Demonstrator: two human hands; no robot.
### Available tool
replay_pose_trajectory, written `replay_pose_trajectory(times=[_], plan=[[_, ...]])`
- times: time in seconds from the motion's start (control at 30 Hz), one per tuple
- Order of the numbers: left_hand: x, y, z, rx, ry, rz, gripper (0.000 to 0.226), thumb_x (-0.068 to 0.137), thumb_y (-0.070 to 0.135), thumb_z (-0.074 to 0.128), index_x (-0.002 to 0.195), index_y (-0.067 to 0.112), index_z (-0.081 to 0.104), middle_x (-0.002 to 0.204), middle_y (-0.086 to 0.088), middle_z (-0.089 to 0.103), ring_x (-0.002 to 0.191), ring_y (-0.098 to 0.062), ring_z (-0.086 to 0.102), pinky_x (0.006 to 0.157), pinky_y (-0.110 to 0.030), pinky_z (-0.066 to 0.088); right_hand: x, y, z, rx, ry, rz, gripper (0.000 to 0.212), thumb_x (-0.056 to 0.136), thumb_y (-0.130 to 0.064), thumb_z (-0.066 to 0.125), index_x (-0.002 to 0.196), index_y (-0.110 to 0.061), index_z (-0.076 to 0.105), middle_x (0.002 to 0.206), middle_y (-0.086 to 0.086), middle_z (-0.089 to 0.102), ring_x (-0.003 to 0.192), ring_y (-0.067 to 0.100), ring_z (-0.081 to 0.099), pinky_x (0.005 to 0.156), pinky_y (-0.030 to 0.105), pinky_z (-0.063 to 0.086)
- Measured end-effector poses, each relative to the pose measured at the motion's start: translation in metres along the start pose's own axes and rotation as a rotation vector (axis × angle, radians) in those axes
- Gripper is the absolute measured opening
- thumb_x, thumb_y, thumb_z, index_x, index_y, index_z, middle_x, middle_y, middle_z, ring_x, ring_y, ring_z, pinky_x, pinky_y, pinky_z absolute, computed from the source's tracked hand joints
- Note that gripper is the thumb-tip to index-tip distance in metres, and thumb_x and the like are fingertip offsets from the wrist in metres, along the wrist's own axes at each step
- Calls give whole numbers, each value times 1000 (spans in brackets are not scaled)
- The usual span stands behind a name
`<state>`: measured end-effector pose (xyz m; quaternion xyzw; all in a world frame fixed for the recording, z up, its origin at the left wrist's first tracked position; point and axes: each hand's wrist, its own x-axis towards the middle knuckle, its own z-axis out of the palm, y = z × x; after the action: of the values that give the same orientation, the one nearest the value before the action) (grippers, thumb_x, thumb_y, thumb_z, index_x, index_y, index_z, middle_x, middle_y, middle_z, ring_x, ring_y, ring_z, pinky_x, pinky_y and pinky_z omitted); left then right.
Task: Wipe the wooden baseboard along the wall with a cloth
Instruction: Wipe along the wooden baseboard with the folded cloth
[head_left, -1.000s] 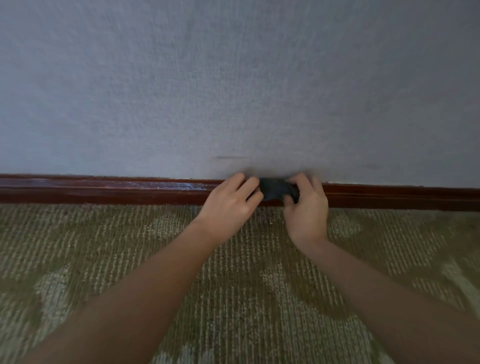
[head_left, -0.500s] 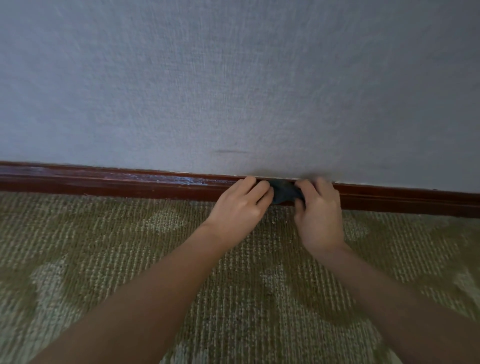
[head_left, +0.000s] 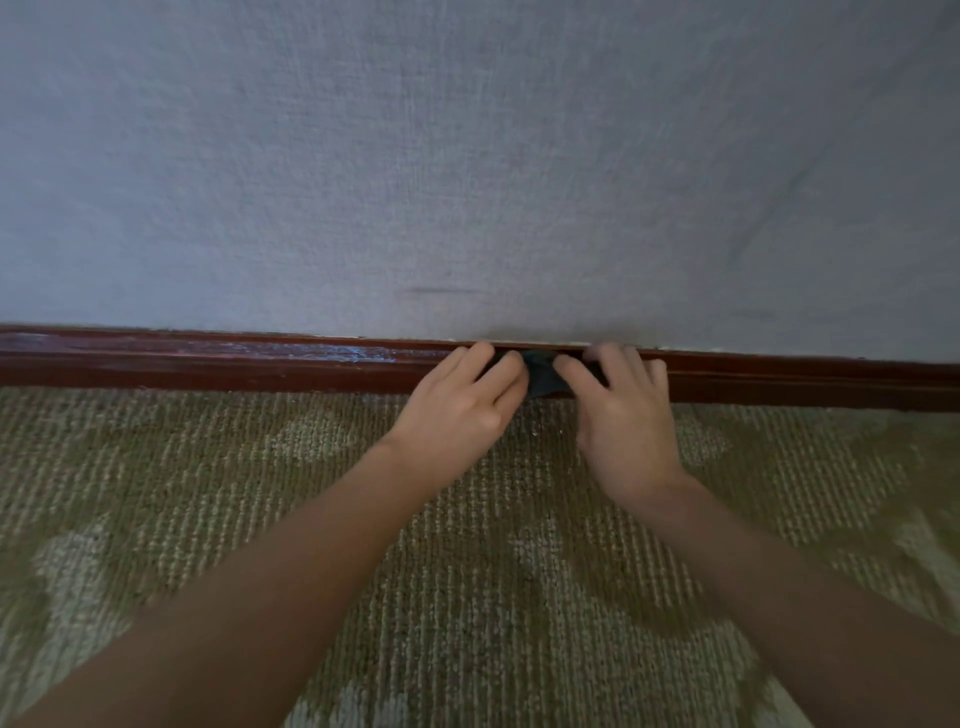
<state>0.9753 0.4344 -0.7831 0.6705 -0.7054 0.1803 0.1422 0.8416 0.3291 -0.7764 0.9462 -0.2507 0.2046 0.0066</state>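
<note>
Reddish-brown wooden baseboard (head_left: 208, 361) is running across the middle of the frame, between a grey textured wall (head_left: 467, 156) above and an olive patterned carpet (head_left: 208, 493) below; a small dark cloth (head_left: 543, 382) is pressing against it just right of centre; the left hand (head_left: 462, 410) is gripping the cloth's left end with curled fingers; the right hand (head_left: 623, 415) is clutching its right end; both hands are sitting close together.

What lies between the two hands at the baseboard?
A dark cloth, which the left hand and the right hand hold against the wooden baseboard; the head view shows it.
</note>
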Motion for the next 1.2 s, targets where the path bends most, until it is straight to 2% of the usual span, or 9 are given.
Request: replay_pose_trajectory(times=[0.07, 0.23, 0.5, 0.7, 0.83, 0.97, 1.1, 1.2], plan=[[2, 0, 0, -15, -1, -1, 34, 83, -1, 39, 94, -3, 70, 92, -15, 68, 72, -27, 62, 65, -31, 52, -1, 1, 2, 8, 12, 8, 47, 53, 19, 71, 96, 1, 68, 84, 18, 60, 77, 34, 59, 63, 34, 24], [-6, -11, -6, 27, 3, 36, 33, 84, -1, 39, 95, -4, 70, 91, -15, 68, 71, -27, 63, 65, -31, 52, -1, -14, 11, 83, 47, 62, 45, 57, 21, 67, 99, 2, 68, 87, 19, 61, 76, 34, 59, 63, 33, 32], [-3, 3, 5, 19, 31, -48, 27, 82, -1, 46, 95, -4, 69, 92, -16, 67, 71, -28, 61, 64, -33, 48, -1, 8, 7, 19, 7, -60, 50, 53, 20, 72, 100, 3, 68, 88, 20, 62, 78, 35, 60, 64, 35, 28], [-3, -7, -5, 50, 7, 36, 32, 83, 0, 41, 92, -2, 71, 90, -13, 68, 74, -26, 63, 68, -31, 51, -4, -9, 12, 145, 82, 40, 48, 55, 28, 67, 101, 11, 64, 87, 29, 58, 74, 42, 57, 60, 40, 47], [-16, -17, -10, 55, -28, -4, 34, 82, -2, 39, 95, -6, 69, 88, -15, 67, 73, -28, 63, 66, -32, 52, 2, -21, 16, 220, 1, -3, 49, 59, 23, 69, 106, 12, 62, 92, 31, 56, 74, 44, 55, 57, 43, 50], [-11, -7, -6, 48, -13, -52, 31, 81, -1, 42, 93, -5, 70, 86, -14, 66, 72, -27, 62, 64, -33, 51, 4, -5, 10, 141, -70, -88, 49, 58, 19, 74, 104, 10, 63, 90, 28, 56, 71, 41, 55, 55, 40, 49], [3, 6, -1, 23, -20, -33, 32, 80, 2, 41, 93, 0, 71, 86, -10, 66, 75, -25, 61, 67, -32, 49, 2, 20, 5, 71, -37, -174, 43, 57, 22, 71, 99, 12, 64, 82, 29, 56, 66, 39, 55, 55, 39, 48], [8, 5, -3, 12, -27, -14, 35, 80, 2, 38, 87, 2, 72, 83, -7, 66, 73, -23, 62, 66, -30, 49, -1, 18, 8, 96, -32, -116, 44, 58, 25, 68, 100, 14, 63, 84, 30, 56, 67, 41, 56, 56, 40, 49]])
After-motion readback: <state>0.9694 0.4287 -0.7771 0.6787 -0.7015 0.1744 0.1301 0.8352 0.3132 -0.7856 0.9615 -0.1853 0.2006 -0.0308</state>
